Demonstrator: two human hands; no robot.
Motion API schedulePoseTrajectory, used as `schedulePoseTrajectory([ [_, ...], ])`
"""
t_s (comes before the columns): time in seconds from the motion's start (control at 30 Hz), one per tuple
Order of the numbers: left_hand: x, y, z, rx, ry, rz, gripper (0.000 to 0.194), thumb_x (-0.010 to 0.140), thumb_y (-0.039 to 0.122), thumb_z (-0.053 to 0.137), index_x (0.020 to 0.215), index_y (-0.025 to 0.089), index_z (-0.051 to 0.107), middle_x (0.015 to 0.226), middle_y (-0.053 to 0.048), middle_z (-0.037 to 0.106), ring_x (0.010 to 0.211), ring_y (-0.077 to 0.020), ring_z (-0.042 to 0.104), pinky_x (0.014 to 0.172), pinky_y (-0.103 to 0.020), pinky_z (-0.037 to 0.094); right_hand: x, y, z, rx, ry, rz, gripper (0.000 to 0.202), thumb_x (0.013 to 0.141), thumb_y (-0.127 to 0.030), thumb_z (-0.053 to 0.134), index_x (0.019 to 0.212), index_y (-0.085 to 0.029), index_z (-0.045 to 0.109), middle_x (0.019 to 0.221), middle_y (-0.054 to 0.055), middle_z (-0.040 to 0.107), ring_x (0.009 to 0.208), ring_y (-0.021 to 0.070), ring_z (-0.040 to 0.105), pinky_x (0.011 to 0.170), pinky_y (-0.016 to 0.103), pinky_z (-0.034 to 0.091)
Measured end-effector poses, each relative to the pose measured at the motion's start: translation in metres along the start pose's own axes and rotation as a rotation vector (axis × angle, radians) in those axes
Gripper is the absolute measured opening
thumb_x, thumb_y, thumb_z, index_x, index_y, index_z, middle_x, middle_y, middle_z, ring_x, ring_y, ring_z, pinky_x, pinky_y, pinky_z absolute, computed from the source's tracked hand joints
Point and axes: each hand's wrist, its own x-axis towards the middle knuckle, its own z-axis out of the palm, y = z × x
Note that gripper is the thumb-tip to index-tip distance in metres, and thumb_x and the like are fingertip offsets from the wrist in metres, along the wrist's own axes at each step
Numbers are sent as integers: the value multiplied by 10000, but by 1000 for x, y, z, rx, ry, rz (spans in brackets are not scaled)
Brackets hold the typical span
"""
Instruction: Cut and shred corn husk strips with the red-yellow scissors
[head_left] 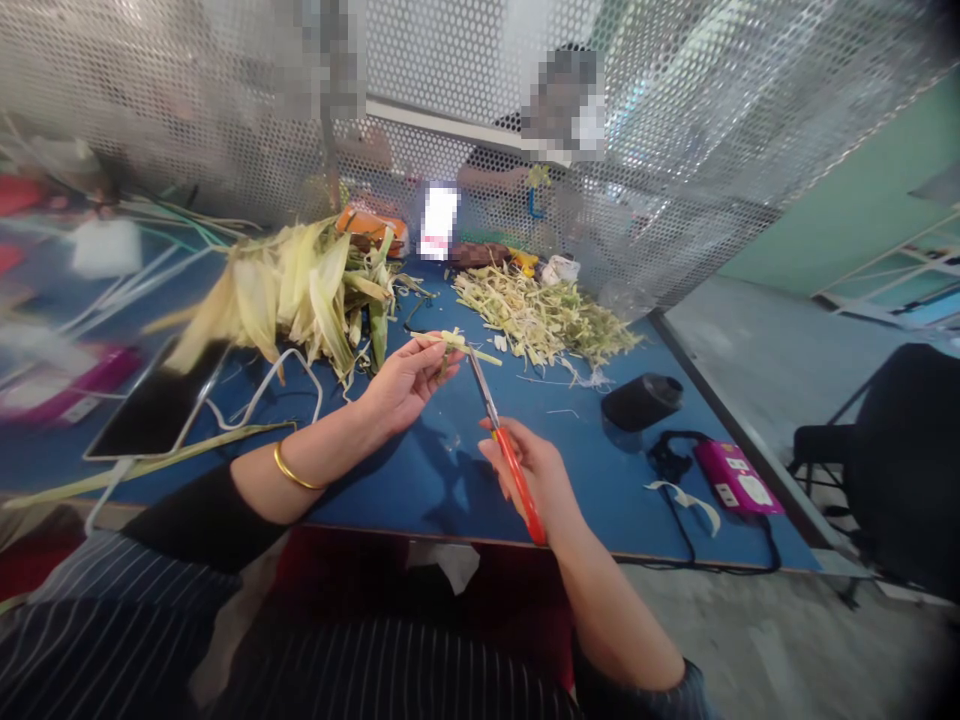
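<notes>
My left hand (pixel 412 385) pinches a small knotted piece of pale corn husk (pixel 454 341), its strips sticking out to both sides. In my right hand (pixel 536 470) are orange-handled scissors (pixel 516 480), their blades pointing up and touching or very near the husk piece. Whether the blades are fully closed I cannot tell. Beyond my left hand lies a heap of whole dried corn husks (pixel 292 290). Farther right is a pile of short, cut husk pieces (pixel 540 315).
A tablet (pixel 157 405) with a white cable lies left on the blue table (pixel 450 490). To the right are a black cylinder (pixel 641 400) and a magenta packet (pixel 739 478). A lit phone (pixel 439 220) leans against the perforated metal screen (pixel 442 60), with a person behind it. A black chair (pixel 892 450) stands right.
</notes>
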Motion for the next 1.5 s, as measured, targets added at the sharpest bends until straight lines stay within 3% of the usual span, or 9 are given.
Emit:
schedulePoseTrajectory([
  [0.23, -1, 2, 1, 13, 5, -12, 105, 768, 73, 637, 817, 161, 605, 810, 2, 691, 844, -128, 683, 777, -223, 525, 0, 4, 5, 55, -20, 34, 509, 769, -595, 555, 1069, -189, 618, 569, -13, 529, 453, 105, 451, 420, 220, 357],
  [0.57, 0, 1, 0, 16, 0, -8, 110, 762, 85, 651, 820, 167, 606, 780, 20, 670, 813, -120, 679, 779, -235, 533, -3, 1, 3, -135, 20, 18, 370, 793, -519, 575, 1007, -222, 630, 649, -17, 579, 545, 105, 433, 539, 222, 376],
  [0.67, 1, 2, -1, 20, 16, -14, 98, 766, 87, 648, 821, 161, 613, 759, 14, 665, 777, -118, 675, 769, -249, 541, -4, 3, 3, -98, 30, 14, 368, 796, -509, 572, 1008, -211, 621, 663, -13, 591, 549, 107, 456, 537, 220, 385],
  [0.8, 2, 3, -1, 62, 86, -44, 69, 762, 109, 656, 808, 158, 638, 712, 14, 653, 642, -89, 641, 659, -218, 541, -6, 8, -3, -73, 70, 9, 430, 796, -509, 558, 1097, -205, 598, 657, -8, 586, 529, 111, 485, 514, 224, 402],
  [0.93, 1, 4, 0, 247, 128, -54, 119, 730, 193, 710, 842, 152, 701, 721, 2, 647, 507, -44, 554, 482, -157, 445, -9, 8, -19, -205, 66, -41, 479, 775, -479, 590, 1189, -238, 576, 731, 13, 637, 608, 143, 561, 575, 250, 450],
  [1.07, -3, 7, 2, 452, 30, -9, 129, 729, 244, 715, 807, 145, 741, 707, -28, 640, 467, -30, 463, 424, -161, 333, -6, -2, -40, -367, 36, -76, 524, 748, -470, 628, 1219, -248, 573, 820, 39, 681, 705, 189, 615, 648, 294, 473],
  [1.23, -5, 10, 3, 666, -111, 34, 98, 724, 264, 708, 715, 176, 749, 479, 3, 512, 444, -63, 390, 416, -197, 260, 5, -16, -59, -555, -84, -58, 519, 717, -554, 648, 1147, -264, 624, 891, 44, 704, 750, 215, 638, 642, 296, 455],
  [1.5, -4, 7, 0, 752, -205, -12, 109, 710, 250, 680, 651, 177, 737, 495, 2, 502, 449, -70, 376, 426, -211, 266, 5, -21, -62, -521, -199, -89, 414, 779, -527, 594, 1092, -260, 641, 848, 18, 692, 750, 198, 611, 638, 273, 430],
])
